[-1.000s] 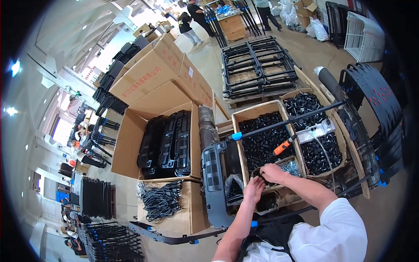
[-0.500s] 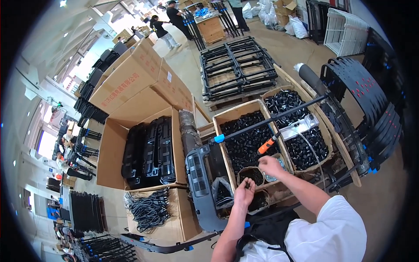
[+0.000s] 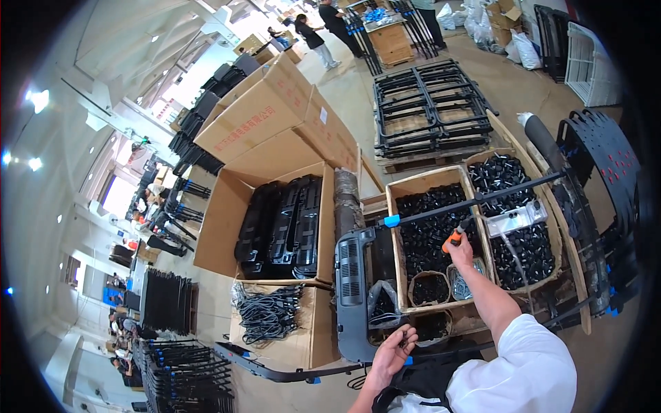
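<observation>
My right hand [image 3: 462, 253] is closed round an orange and black power screwdriver [image 3: 453, 239], above a wooden bin of small black parts [image 3: 430, 206]. Nearer my body, my left hand [image 3: 394, 351] has its fingers curled together; what lies in them is too small to name. It is beside the lower end of a dark grey vented housing [image 3: 351, 275], which joins a long black frame bar [image 3: 441, 204] with blue pieces. Close to my right wrist stand a small tub of dark parts [image 3: 429, 288] and one of silvery screws [image 3: 463, 281].
Left of the housing, an open cardboard box [image 3: 222, 227] holds black plastic panels. Coiled black cables [image 3: 268, 313] lie on a carton. A silvery metal box [image 3: 516, 219] rests over the right-hand bin. Stacked black frames [image 3: 432, 110] stand beyond, with people [image 3: 315, 40] farther back.
My right hand has moved onto the screwdriver and closed round it. My left hand has drawn back from the small tubs toward my body. The whole view has shifted left.
</observation>
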Motion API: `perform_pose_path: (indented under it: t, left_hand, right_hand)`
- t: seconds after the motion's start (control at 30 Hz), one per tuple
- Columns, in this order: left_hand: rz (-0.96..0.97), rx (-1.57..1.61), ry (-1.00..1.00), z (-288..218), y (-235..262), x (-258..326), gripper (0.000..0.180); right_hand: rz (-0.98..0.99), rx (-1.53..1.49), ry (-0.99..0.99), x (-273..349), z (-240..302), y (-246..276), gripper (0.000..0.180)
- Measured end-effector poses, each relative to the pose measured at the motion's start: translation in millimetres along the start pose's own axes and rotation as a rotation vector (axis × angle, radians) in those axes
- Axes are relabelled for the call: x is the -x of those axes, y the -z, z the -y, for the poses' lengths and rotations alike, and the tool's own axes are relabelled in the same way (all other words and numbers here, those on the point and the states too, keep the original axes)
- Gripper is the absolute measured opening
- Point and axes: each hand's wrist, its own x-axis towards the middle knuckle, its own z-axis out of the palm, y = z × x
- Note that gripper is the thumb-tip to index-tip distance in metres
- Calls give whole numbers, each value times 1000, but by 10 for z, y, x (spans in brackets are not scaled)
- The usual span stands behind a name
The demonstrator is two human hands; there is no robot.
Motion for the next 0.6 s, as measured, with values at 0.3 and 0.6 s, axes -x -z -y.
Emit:
perform_pose_path:
  t: [0.3, 0.6]
  left_hand:
    - [116, 7, -37, 50, -35, 26, 33]
    - [183, -4, 21, 82, 5, -138, 29]
  right_hand:
    - [170, -17, 141, 228, 86, -249, 55]
    - [237, -109, 389, 799, 798, 500, 53]
